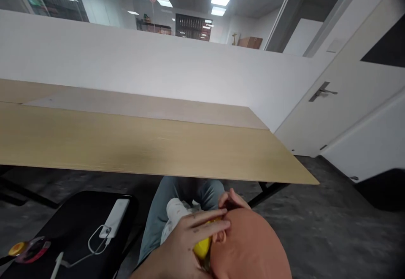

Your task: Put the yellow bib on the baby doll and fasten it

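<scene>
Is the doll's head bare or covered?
Bare: the doll's head is smooth and hairless, with no hat on it; a hand rests against its side.

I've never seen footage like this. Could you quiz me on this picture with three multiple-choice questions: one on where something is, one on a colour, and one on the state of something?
1. Where is the white rectangular power bank?
A) On the pale wooden desk
B) On the black padded surface at lower left
C) Under the desk's far edge

2. What colour is the small smooth object under the person's left hand, against the peach-coloured vinyl doll's head?
A) Yellow
B) Blue
C) Green

3. What state is the doll's head in?
A) Bare and bald
B) Under a knitted hat
C) Wrapped in a towel

Answers:
1. B, since it lies there with its white cable looped beside it.
2. A, since yellow shows below the fingers.
3. A, since smooth bare vinyl shows.
</scene>
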Motion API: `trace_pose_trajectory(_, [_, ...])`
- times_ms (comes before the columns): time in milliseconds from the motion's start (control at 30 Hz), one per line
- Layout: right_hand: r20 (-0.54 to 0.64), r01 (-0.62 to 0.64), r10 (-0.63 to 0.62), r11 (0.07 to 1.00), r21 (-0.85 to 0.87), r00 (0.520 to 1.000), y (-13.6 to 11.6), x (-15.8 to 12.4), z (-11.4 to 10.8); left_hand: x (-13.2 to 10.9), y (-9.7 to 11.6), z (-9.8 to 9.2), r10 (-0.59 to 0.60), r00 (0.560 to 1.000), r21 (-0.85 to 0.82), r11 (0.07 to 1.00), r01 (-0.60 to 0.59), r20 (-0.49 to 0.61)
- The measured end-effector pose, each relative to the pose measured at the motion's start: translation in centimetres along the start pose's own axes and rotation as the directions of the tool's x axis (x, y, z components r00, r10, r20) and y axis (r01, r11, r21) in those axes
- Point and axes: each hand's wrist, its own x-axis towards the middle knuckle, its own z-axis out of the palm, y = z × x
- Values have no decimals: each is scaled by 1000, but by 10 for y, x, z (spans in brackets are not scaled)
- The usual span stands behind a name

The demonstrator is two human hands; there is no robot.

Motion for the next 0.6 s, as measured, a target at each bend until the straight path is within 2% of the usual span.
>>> trace_pose_trajectory(67, [191, 5, -19, 997, 74, 981, 7, 6, 5, 0, -5, 8, -88, 993, -123, 988, 97, 78])
trace_pose_trajectory(100, [245, 7, -28, 996, 86, 969, 11, 8, 9, 1, -9, 9, -129, 987, -204, 968, 147, 98])
trace_pose_trajectory(200, [237, 18, -28, 999, 44, 971, 23, 14, 20, 1, -26, 1, -226, 965, -436, 861, 261, 130])
trace_pose_trajectory(267, [232, 8, -18, 999, 42, 973, 31, 17, 25, -2, -35, -9, -196, 950, -561, 770, 303, 243])
trace_pose_trajectory(333, [288, -25, 1, 997, 78, 957, 40, 19, 26, -5, -40, -18, -118, 917, -644, 678, 354, 380])
trace_pose_trajectory(367, [313, -31, -1, 995, 97, 950, 44, 21, 26, -7, -41, -21, -91, 905, -662, 652, 369, 415])
trace_pose_trajectory(500, [343, 28, -77, 989, 145, 936, 55, 25, 21, -11, -48, -23, -115, 928, -642, 691, 331, 354])
trace_pose_trajectory(600, [343, 88, -137, 984, 155, 929, 56, 24, 20, -12, -54, -19, -166, 919, -622, 693, 366, 356])
